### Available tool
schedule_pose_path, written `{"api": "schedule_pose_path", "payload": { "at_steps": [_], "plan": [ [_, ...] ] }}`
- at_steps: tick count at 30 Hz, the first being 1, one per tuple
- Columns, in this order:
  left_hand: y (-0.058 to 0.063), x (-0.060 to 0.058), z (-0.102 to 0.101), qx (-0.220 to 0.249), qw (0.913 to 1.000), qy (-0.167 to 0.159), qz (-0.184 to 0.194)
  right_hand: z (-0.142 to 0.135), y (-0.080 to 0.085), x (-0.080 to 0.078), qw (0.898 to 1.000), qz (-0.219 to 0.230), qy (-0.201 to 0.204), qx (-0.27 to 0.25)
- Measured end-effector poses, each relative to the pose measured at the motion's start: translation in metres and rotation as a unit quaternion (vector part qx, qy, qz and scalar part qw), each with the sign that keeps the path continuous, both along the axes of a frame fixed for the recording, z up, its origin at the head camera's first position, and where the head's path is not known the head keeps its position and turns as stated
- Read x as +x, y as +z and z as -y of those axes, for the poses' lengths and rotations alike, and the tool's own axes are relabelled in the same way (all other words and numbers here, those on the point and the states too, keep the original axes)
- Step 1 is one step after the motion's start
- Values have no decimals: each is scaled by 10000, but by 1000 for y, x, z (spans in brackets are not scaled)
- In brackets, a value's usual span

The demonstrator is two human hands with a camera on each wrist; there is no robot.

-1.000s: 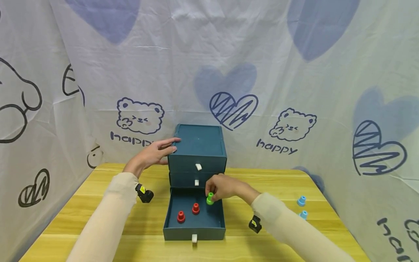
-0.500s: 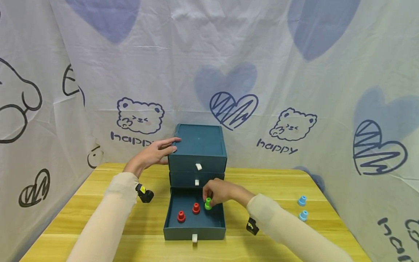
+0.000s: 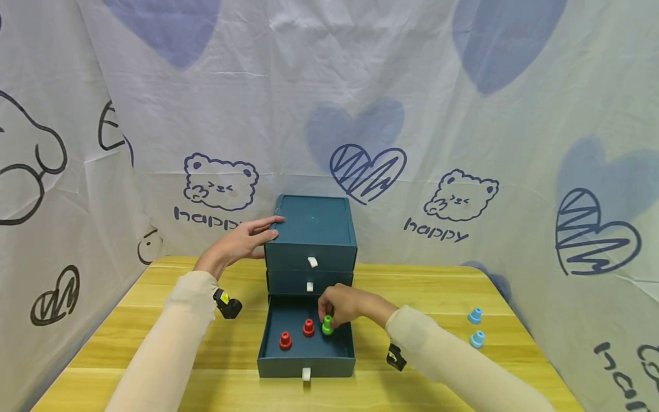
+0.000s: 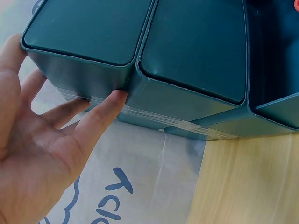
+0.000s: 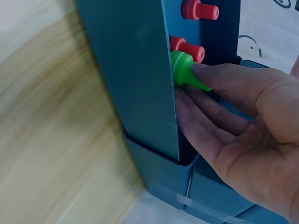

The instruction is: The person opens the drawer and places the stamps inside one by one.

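My right hand (image 3: 341,303) pinches a green peg-like piece (image 3: 327,326) with a wide base and narrow top, low inside the pulled-out bottom drawer (image 3: 306,367). In the right wrist view the thumb lies on the green piece (image 5: 183,69). Two red pieces (image 3: 308,328) of the same shape stand in the drawer to its left. My left hand (image 3: 238,243) rests against the left side and top edge of the dark teal drawer cabinet (image 3: 314,220), fingers spread. The left wrist view shows those fingertips on the cabinet's side (image 4: 88,74).
Two light-blue pieces (image 3: 476,339) stand on the wooden table (image 3: 412,389) at the right. The upper two drawers, with white pull tabs (image 3: 312,262), are closed. A printed white cloth (image 3: 329,86) hangs behind and at both sides.
My right hand has lowered the green piece and brought it slightly forward and left in the drawer, beside the red pieces. The left hand has stayed in place.
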State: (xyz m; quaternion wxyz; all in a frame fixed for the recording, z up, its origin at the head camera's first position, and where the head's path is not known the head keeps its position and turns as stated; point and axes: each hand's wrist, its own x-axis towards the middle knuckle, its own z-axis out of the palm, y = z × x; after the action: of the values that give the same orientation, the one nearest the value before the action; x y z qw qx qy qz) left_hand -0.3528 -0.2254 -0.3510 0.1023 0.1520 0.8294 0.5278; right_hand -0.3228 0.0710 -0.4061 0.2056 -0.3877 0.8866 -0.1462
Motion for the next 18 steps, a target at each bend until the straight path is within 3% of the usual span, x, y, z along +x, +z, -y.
{"api": "schedule_pose_path", "payload": {
  "at_steps": [9,18],
  "plan": [
    [-1,0,0,30,10000,-22,7,-4,0,2,10000,-12,14,49],
    [-1,0,0,10,10000,-3,-6,-21,14,-1,9985,250,272,-410]
  ]
}}
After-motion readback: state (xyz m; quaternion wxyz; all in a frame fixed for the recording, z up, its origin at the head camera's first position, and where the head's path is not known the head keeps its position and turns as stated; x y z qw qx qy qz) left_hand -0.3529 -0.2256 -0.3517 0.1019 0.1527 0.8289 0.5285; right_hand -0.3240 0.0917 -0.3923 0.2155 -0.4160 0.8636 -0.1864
